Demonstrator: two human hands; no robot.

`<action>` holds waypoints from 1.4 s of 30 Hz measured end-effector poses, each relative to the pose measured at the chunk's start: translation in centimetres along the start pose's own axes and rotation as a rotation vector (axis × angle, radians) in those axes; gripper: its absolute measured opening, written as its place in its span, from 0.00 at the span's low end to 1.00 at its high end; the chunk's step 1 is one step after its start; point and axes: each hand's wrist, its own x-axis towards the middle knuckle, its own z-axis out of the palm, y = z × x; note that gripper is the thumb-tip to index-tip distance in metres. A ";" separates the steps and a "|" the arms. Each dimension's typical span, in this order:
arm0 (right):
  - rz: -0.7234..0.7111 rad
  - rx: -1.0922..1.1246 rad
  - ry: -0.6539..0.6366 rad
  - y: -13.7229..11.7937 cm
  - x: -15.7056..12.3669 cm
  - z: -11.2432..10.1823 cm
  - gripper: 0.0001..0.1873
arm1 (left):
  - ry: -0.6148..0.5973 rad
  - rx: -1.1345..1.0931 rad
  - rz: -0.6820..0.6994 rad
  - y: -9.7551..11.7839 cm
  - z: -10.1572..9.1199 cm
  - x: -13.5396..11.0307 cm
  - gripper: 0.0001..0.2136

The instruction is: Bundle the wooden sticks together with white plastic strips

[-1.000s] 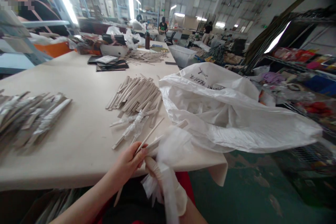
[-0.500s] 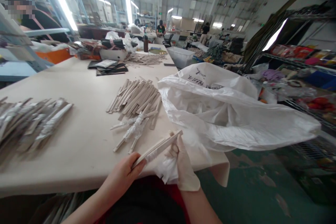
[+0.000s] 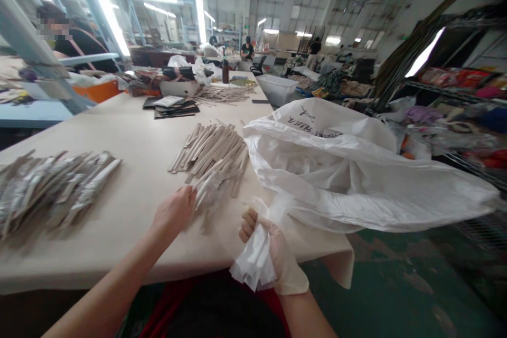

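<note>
My bare left hand (image 3: 177,210) is over the table at the near end of a small pile of plastic-wrapped strip bundles (image 3: 212,185). Its fingers are curled on the end of a wrapped bundle of flat beige strips, partly hidden and blurred. My right hand (image 3: 266,245), in a pale glove, is closed around a bunch of thin white plastic pieces (image 3: 255,264) that hang down from the fist by the table's front edge. Just beyond my left hand lies a heap of loose, flat beige strips (image 3: 216,145).
More wrapped bundles (image 3: 59,185) lie on the left of the cream-covered table (image 3: 146,179). A large white sack (image 3: 356,185) with handwriting spreads over the right edge. Black flat pieces (image 3: 174,108) and a dark bottle (image 3: 225,69) stand farther back. Several people are in the background.
My left hand has moved forward and left with the bundle, away from my right hand, onto the wrapped bundles. My right hand keeps the white plastic pieces. The view has shifted slightly.
</note>
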 end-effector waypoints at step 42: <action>-0.045 -0.199 0.178 -1.0 -0.6 -0.4 0.13 | -0.597 -0.346 0.236 2.4 -1.3 -7.7 0.17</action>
